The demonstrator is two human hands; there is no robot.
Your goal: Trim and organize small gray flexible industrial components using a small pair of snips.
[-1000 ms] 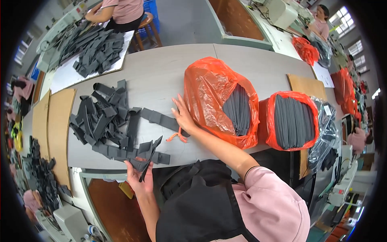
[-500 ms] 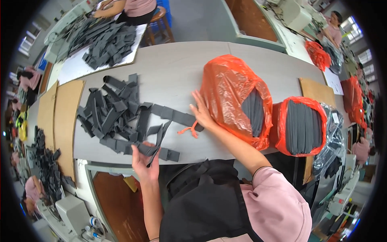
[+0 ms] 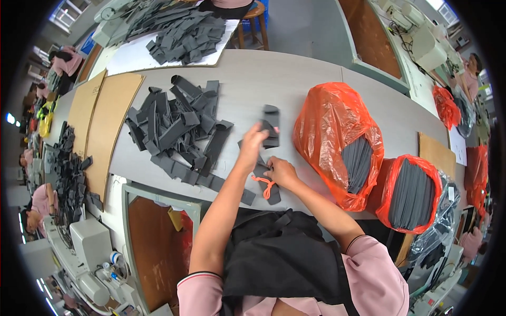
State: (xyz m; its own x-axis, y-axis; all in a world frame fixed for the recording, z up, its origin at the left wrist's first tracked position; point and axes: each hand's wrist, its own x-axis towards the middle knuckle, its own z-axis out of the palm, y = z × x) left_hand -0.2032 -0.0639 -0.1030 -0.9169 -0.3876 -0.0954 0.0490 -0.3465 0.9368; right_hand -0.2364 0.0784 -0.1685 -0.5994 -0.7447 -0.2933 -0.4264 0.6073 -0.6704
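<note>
My left hand (image 3: 252,145) is closed on a dark grey fabric strip (image 3: 271,113), which is blurred and raised over the middle of the table. Just nearer to me, my right hand (image 3: 283,173) has its fingers pinched on another length of grey strip (image 3: 273,195); whether the two lengths join is hidden. An orange plastic tie (image 3: 266,185) lies across that nearer length, by my right fingertips. Left of my hands, a tangled heap of grey strips (image 3: 171,124) spreads out, one long strip (image 3: 211,181) trailing from it toward the front edge.
On the right stand two orange plastic bags (image 3: 329,126) packed with stacked grey strips, beside a clear plastic bag (image 3: 440,221). Cardboard sheets (image 3: 113,126) lie at the left. Another heap of strips (image 3: 192,37) sits on a white board beyond. Co-workers and sewing machines surround the table.
My left hand has moved right and away from me, off the heap's near strips, and now holds a strip. My right hand has left the big bag and pinches a strip by the tie. The view has shifted.
</note>
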